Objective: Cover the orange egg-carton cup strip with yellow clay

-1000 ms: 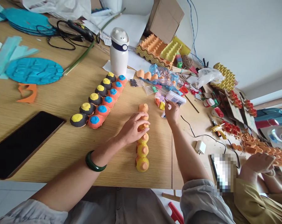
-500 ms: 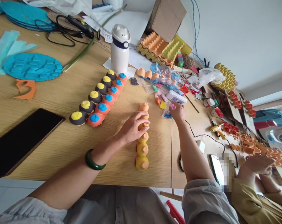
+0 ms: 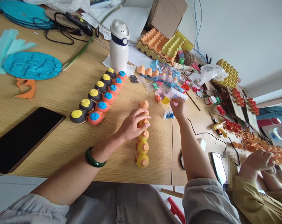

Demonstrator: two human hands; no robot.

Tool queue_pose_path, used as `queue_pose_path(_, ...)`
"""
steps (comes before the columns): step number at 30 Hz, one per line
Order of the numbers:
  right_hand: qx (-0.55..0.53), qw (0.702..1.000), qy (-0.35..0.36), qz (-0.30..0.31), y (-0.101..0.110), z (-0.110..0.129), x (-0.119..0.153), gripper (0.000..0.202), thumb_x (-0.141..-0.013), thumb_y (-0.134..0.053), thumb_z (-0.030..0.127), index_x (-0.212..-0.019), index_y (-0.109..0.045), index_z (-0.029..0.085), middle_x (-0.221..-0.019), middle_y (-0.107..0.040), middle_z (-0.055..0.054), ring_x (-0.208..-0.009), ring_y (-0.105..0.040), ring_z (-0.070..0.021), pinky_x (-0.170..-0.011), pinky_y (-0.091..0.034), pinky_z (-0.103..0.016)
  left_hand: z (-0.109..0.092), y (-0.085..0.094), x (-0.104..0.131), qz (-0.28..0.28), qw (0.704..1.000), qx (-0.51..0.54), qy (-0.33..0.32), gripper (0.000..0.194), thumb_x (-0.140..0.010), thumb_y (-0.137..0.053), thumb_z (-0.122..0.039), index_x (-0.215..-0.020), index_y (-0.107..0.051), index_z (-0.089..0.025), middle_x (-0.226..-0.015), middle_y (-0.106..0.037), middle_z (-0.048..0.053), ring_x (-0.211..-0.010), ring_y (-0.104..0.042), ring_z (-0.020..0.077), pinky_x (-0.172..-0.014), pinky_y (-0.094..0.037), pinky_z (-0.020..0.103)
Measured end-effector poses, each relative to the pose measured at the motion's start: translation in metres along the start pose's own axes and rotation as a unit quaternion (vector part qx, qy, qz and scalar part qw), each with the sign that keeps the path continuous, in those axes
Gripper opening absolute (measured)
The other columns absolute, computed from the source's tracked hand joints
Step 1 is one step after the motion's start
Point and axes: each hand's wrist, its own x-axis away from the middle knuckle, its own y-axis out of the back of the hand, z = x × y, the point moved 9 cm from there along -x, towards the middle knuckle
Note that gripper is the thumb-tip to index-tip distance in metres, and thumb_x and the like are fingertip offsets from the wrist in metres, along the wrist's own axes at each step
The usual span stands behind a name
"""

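A strip of egg-carton bumps (image 3: 143,147), yellow at the near end and orange at the far end, lies upright before me. My left hand (image 3: 134,125), a green bangle on its wrist, curls its fingers round the upper part of the strip. My right hand (image 3: 178,107) is closed over a small pink piece (image 3: 175,103), beside the white box (image 3: 177,93) and small bags of coloured clay (image 3: 168,114). To the left lie a strip with black bumps and yellow tops (image 3: 93,95) and one with red bumps and blue tops (image 3: 108,98).
A white bottle (image 3: 119,49) stands behind the finished-looking strips. A black phone (image 3: 26,137) lies at left, near a blue oval (image 3: 33,65). Egg trays (image 3: 155,43) sit at the back. Another person's hands (image 3: 259,161) work at far right.
My right hand has drawn slightly up off the clay bags and its fingers have closed more. My left hand stays at the strip. The view has shifted a little.
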Motion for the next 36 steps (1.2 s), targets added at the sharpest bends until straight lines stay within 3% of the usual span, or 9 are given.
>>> queue_pose_path(4,-0.151,0.984,-0.030,-0.090,0.029,0.007,0.016,0.016,-0.090,-0.058,0.025,-0.092,-0.073,0.019,-0.084,-0.072,-0.005,-0.081,-0.068,-0.0217,-0.081,-0.058,-0.039,-0.009,0.011,-0.002,-0.035,0.999,0.001,-0.013,0.020,-0.100,-0.064,-0.026,-0.115,-0.076,-0.022,-0.129,-0.073,0.010,-0.126,-0.067,0.0247,-0.114,-0.055,0.045)
queue_pose_path(8,-0.370,0.925,-0.080,-0.031,0.004,0.024,0.060,0.022,-0.086,-0.071,0.043,-0.086,-0.070,0.021,-0.066,-0.061,0.004,-0.047,-0.050,-0.0118,-0.045,-0.044,-0.027,-0.024,0.018,-0.004,-0.048,0.998,0.000,-0.031,0.021,-0.101,-0.063,-0.025,-0.120,-0.074,-0.025,-0.126,-0.075,0.007,-0.126,-0.067,0.0242,-0.115,-0.055,0.045)
queue_pose_path(11,-0.473,0.875,-0.100,-0.025,-0.013,0.042,0.102,0.032,-0.083,-0.079,0.052,-0.091,-0.067,0.023,-0.064,-0.059,0.007,-0.042,-0.043,-0.0076,-0.037,-0.036,-0.022,-0.036,0.013,-0.002,-0.035,0.998,-0.014,-0.058,0.022,-0.101,-0.065,-0.025,-0.122,-0.073,-0.024,-0.124,-0.076,0.007,-0.124,-0.068,0.0246,-0.113,-0.055,0.044)
queue_pose_path(15,-0.550,0.827,-0.113,-0.009,-0.020,0.066,0.140,0.031,-0.086,-0.081,0.049,-0.098,-0.066,0.025,-0.068,-0.060,0.008,-0.052,-0.050,-0.0081,-0.045,-0.042,-0.019,-0.041,0.000,0.002,-0.021,0.996,-0.048,-0.077,0.026,-0.099,-0.071,-0.035,-0.120,-0.071,-0.019,-0.116,-0.077,0.011,-0.112,-0.072,0.0276,-0.104,-0.058,0.045)
queue_pose_path(18,-0.596,0.795,-0.113,0.009,-0.021,0.079,0.151,0.030,-0.089,-0.079,0.050,-0.099,-0.067,0.024,-0.083,-0.069,0.003,-0.068,-0.061,-0.0102,-0.065,-0.054,-0.022,-0.038,-0.002,0.004,-0.031,0.996,-0.050,-0.063,0.022,-0.098,-0.074,-0.038,-0.109,-0.070,-0.019,-0.106,-0.079,0.010,-0.101,-0.074,0.0263,-0.095,-0.059,0.042)
queue_pose_path(21,-0.621,0.774,-0.119,0.017,-0.026,0.082,0.155,0.036,-0.089,-0.074,0.057,-0.104,-0.067,0.026,-0.085,-0.068,0.002,-0.072,-0.063,-0.0128,-0.069,-0.057,-0.025,-0.033,0.001,0.005,-0.050,0.998,-0.023,-0.036,0.017,-0.100,-0.072,-0.035,-0.105,-0.069,-0.019,-0.102,-0.081,0.007,-0.097,-0.076,0.0228,-0.091,-0.060,0.036)
queue_pose_path(26,-0.637,0.766,-0.088,0.001,-0.025,0.085,0.158,0.033,-0.089,-0.076,0.056,-0.102,-0.065,0.028,-0.093,-0.068,0.001,-0.084,-0.067,-0.0160,-0.073,-0.062,-0.029,-0.022,0.009,0.005,-0.070,0.996,0.050,0.020,0.011,-0.102,-0.068,-0.031,-0.105,-0.072,-0.021,-0.103,-0.082,0.006,-0.097,-0.078,0.0186,-0.090,-0.060,0.030)
queue_pose_path(31,-0.618,0.784,-0.053,0.018,-0.024,0.089,0.159,0.028,-0.089,-0.081,0.049,-0.100,-0.068,0.028,-0.097,-0.071,0.000,-0.090,-0.069,-0.0171,-0.085,-0.063,-0.032,-0.021,0.013,0.002,-0.076,0.994,0.078,0.027,0.005,-0.099,-0.070,-0.025,-0.100,-0.072,-0.020,-0.100,-0.081,0.006,-0.096,-0.076,0.0181,-0.093,-0.060,0.031)
queue_pose_path(36,-0.624,0.781,-0.032,0.015,-0.024,0.090,0.161,0.018,-0.093,-0.079,0.046,-0.094,-0.075,0.029,-0.094,-0.072,0.001,-0.089,-0.070,-0.0165,-0.083,-0.063,-0.031,-0.019,0.013,0.001,-0.074,0.993,0.085,0.044,0.009,-0.097,-0.074,-0.028,-0.102,-0.072,-0.021,-0.098,-0.080,0.005,-0.091,-0.075,0.0174,-0.087,-0.060,0.030)
